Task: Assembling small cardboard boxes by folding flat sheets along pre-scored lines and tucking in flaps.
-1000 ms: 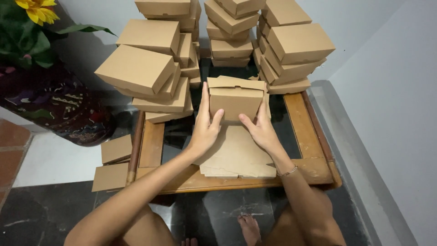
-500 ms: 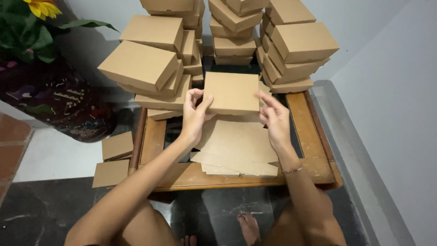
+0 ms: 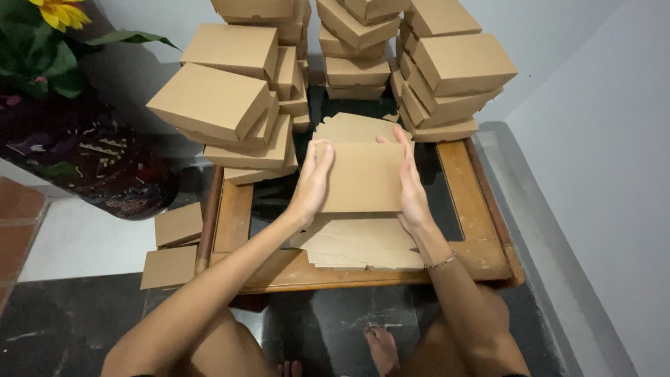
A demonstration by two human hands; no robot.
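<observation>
A brown cardboard box (image 3: 363, 174), partly folded with its lid flap up behind, hangs just above the low wooden table (image 3: 481, 244). My left hand (image 3: 313, 180) presses its left side and my right hand (image 3: 408, 183) presses its right side. Under it lies a small pile of flat cardboard blanks (image 3: 363, 244) on the table's dark glass top.
Stacks of finished brown boxes stand at the back: a leaning pile at left (image 3: 223, 112), one in the middle (image 3: 352, 42), one at right (image 3: 450, 70). Flat cardboard pieces (image 3: 174, 244) lie on the floor at left. A dark patterned pot (image 3: 91, 167) with a sunflower stands far left. A grey wall runs along the right.
The box has been turned and tilted between my hands, from a closed box seen from the front to a flat brown face toward me. Both hands stayed on its sides.
</observation>
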